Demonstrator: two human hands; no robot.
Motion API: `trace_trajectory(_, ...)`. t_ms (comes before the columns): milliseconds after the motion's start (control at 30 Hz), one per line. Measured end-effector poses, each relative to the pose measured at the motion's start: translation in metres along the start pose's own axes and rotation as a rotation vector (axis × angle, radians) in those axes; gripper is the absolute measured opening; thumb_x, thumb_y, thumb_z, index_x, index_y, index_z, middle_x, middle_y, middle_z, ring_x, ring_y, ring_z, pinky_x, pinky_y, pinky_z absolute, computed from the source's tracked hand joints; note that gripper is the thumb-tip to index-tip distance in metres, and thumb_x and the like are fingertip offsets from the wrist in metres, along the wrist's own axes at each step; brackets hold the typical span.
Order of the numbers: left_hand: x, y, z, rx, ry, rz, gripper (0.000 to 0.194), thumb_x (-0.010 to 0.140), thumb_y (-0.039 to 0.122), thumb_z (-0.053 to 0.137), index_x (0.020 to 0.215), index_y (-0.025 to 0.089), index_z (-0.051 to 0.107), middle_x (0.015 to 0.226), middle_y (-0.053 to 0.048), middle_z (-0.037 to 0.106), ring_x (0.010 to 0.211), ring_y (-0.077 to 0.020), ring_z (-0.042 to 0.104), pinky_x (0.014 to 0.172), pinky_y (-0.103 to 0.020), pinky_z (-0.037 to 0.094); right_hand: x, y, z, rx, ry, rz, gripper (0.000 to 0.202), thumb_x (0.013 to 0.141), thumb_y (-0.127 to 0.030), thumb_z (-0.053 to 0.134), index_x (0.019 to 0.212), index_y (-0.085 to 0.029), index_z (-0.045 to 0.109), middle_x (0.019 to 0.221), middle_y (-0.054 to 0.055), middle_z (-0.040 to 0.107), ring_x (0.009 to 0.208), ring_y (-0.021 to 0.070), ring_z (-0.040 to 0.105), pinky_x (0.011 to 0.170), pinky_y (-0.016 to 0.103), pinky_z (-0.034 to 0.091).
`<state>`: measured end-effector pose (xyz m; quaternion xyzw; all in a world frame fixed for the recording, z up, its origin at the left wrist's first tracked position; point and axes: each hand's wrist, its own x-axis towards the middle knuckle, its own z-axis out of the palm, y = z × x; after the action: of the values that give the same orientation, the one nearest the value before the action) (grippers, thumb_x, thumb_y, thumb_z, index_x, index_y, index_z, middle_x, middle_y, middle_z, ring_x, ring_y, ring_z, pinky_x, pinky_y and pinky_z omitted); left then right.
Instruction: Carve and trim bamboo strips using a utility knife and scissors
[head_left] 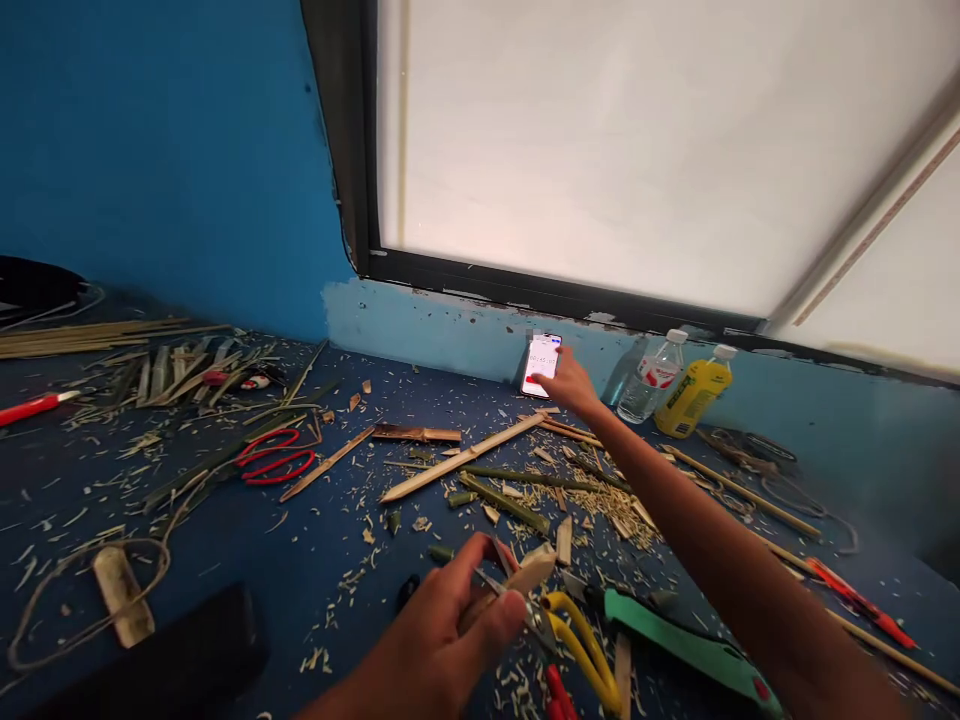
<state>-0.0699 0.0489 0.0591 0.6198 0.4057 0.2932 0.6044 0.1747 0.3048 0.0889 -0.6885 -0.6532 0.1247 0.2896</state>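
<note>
My left hand (457,625), low in the middle, is closed around a pale, pointed wooden piece (534,568). Metal scissor blades show beside its fingers, close to yellow-handled scissors (585,650). My right hand (568,382) is stretched far forward, its fingers at the right and lower edge of a phone (541,362). The phone leans upright against the wall, its screen lit with a timer and a red button. Whether the right fingers grip the phone or only touch it is unclear.
Bamboo strips (465,458) and shavings litter the blue table. Red-handled scissors (276,458) lie left of centre, a green-handled tool (686,640) at lower right. A clear bottle (651,380) and a yellow bottle (694,398) stand by the wall. A black object (165,660) lies lower left.
</note>
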Motion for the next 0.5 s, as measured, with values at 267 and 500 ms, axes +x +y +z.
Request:
trace_trajectory(267, 0.007, -0.01, 0.001, -0.098, -0.012, 0.012, 0.051, 0.098, 0.065, 0.051, 0.116, 0.017, 0.053, 0.067, 0.009, 0.039, 0.057, -0.0118, 0.031, 0.054, -0.026, 0.026, -0.231, 0.007, -0.069, 0.089, -0.595, -0.215, 0.047, 0.101, -0.066, 0.04, 0.108, -0.031, 0.07, 0.095, 0.006, 0.073, 0.08, 0.0227, 0.068, 0.071, 0.042, 0.057)
trace_trajectory(500, 0.017, -0.018, 0.001, -0.09, 0.113, -0.04, 0.05, 0.096, 0.071, 0.048, 0.095, 0.02, 0.051, 0.056, 0.01, 0.041, 0.046, -0.0102, 0.025, 0.045, -0.025, 0.019, -0.299, 0.016, -0.056, 0.201, -0.594, -0.081, 0.051, 0.085, -0.06, 0.067, 0.132, -0.041, 0.061, 0.137, 0.007, 0.062, 0.123, 0.0354, 0.056, 0.104, 0.056, 0.042)
